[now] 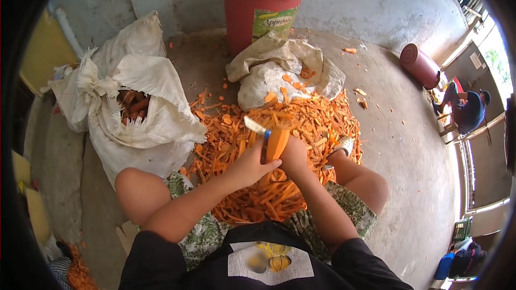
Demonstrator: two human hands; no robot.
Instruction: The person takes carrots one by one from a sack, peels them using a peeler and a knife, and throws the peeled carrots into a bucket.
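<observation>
The carrot (278,142) juts up from the left hand (250,164), closed on its lower end, beside the right hand (293,154), which seemingly grips the knife (254,124).

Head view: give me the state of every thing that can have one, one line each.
Carrot, apparently peeled
Knife, blade exposed
Left hand, closed on the carrot
Right hand, closed, apparently on the knife
Peelings, heaped loose
Left sack, mouth open, carrots showing
Middle sack, crumpled
Red bucket, upright, uncovered
</observation>
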